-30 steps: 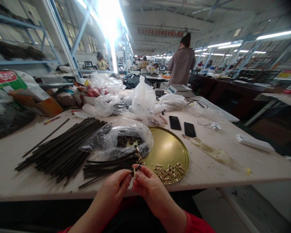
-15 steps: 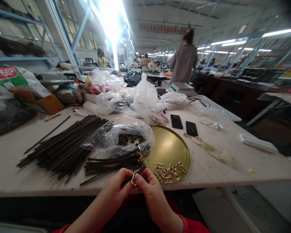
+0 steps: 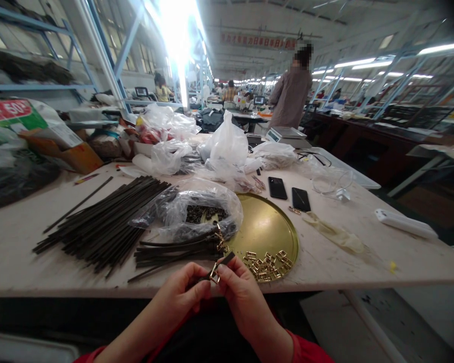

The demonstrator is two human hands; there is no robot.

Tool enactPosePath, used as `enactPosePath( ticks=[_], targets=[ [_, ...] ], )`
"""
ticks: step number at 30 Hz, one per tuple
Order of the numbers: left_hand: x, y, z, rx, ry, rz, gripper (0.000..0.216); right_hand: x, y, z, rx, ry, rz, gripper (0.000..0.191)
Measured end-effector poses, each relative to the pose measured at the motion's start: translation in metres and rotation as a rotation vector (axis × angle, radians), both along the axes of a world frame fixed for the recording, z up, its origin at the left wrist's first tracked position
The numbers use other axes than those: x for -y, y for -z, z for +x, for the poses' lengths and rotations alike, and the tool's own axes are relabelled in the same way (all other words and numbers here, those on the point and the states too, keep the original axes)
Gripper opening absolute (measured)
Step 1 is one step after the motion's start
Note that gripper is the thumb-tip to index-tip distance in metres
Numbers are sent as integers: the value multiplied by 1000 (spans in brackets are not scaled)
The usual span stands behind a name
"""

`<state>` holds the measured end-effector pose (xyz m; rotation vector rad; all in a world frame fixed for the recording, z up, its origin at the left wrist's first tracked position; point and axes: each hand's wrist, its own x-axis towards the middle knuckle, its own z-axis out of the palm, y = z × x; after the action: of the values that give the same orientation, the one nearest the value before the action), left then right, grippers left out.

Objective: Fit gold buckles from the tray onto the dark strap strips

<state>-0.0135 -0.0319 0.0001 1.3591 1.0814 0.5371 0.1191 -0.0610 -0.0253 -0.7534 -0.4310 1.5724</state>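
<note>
My left hand [image 3: 181, 295] and my right hand [image 3: 240, 295] meet at the table's near edge, both pinched round one dark strap [image 3: 224, 261] with a small gold buckle [image 3: 214, 273] on it. The strap's end pokes up to the right between my fingers. Just beyond lies a short bundle of straps fitted with buckles [image 3: 177, 250]. A round brass tray [image 3: 267, 229] holds several loose gold buckles [image 3: 268, 262] at its near rim. To the left a large pile of plain dark straps [image 3: 106, 224] spreads over the table.
A clear plastic bag of small dark parts [image 3: 202, 212] rests on the tray's left side. Two black phones [image 3: 287, 193], a white power strip [image 3: 404, 223], a scale [image 3: 285, 134] and more plastic bags [image 3: 223, 146] sit further back. A person [image 3: 291, 93] stands beyond the table.
The buckle has slid along the strap and the strap's end now sticks out further to the right. My head has shifted slightly, so the scene sits a little higher and rightward.
</note>
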Motion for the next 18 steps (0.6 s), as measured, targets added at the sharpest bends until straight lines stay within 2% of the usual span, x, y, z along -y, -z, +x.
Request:
enactPosePath(
  ticks=[4,6,13,18],
  targets=[
    [0,4,0,-16,-27,155,16,2,4,-3,53,-34,-16,16],
    [0,4,2,-3,-21,171,16,3,6,-5,112,-29,-9,17],
    [-2,6,5,57,-84,95,20,1,2,-5,201,-2,55,16],
    [-1,6,4,123,-117,-46,25,-2,2,-4,303,4,77,17]
  ],
)
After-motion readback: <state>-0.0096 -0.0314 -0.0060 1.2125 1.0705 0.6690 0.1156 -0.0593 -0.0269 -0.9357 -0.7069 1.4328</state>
